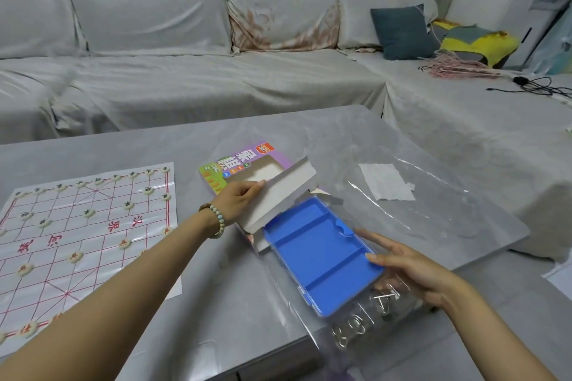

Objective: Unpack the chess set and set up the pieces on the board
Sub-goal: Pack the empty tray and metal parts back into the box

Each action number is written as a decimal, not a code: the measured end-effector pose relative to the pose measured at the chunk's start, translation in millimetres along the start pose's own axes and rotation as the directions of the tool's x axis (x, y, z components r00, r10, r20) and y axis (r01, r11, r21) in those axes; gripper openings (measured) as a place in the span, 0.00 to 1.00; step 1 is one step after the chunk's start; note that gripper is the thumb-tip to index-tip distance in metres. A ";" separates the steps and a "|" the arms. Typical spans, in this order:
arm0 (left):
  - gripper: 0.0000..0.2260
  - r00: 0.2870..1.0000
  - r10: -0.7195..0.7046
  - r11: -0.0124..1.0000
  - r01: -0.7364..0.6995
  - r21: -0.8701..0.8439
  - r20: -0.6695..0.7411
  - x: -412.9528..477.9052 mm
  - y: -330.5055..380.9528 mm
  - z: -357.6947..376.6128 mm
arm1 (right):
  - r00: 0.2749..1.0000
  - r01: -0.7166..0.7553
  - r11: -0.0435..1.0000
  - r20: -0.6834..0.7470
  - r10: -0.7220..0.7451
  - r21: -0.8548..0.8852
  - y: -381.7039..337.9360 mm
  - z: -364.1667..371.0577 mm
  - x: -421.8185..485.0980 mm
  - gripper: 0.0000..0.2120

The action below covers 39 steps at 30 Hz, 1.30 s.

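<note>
Head view is showing the left hand's (238, 198) fingers pinching the edge of a white flap (284, 192), thumb on top, and holding it lifted off the box (235, 164). The right hand's (408, 269) fingers are lying almost straight against the right wall of a blue tray (318, 257), with the thumb tip resting on its rim; they are pressing it, not wrapping round it. A bead bracelet (216, 219) is sitting on the left wrist.

Clear plastic film (433, 195) is spreading over the right part of the grey table (154, 148) and wrinkling around the tray and the right hand. Under it, a white paper slip (387, 182) is lying beyond the tray, and some wire rings (349, 331) are lying near the table's front edge, just beside the tray's near corner. The raised flap is covering the tray's far corner.

The box, purple and green with a cut-out window, is lying flat with its open end facing the tray, whose far end is sitting at that mouth. The tray's three long compartments are showing only their blue floors.

On the left, the board (83, 235), a sheet with red lines, is lying flat, well apart from the tray, and cream round pieces (123, 244) are sitting on its crossings.

Behind the table, a grey covered sofa (185, 71) is carrying a dark cushion (402, 31).
</note>
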State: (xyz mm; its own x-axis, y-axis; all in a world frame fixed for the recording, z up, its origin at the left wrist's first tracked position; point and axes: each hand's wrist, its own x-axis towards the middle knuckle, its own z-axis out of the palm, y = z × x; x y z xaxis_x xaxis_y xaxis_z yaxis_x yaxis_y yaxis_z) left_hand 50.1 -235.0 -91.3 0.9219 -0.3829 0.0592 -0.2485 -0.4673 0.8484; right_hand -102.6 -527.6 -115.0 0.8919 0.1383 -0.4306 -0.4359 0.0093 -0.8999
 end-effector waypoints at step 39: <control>0.18 0.944 0.143 0.972 -0.191 0.140 0.296 -26.4 45.9 13.5 | 0.738 -0.033 0.685 -0.481 -0.474 -0.727 -12.3 58.6 16.1 0.29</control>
State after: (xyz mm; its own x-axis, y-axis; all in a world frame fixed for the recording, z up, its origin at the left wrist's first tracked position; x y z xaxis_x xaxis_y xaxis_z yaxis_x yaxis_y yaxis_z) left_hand 10.3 -257.1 -61.1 0.7470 -0.6645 0.0217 -0.4593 -0.4922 0.7394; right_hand -90.0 -467.5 -106.8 0.9226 -0.3783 0.0760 -0.2409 -0.7186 -0.6524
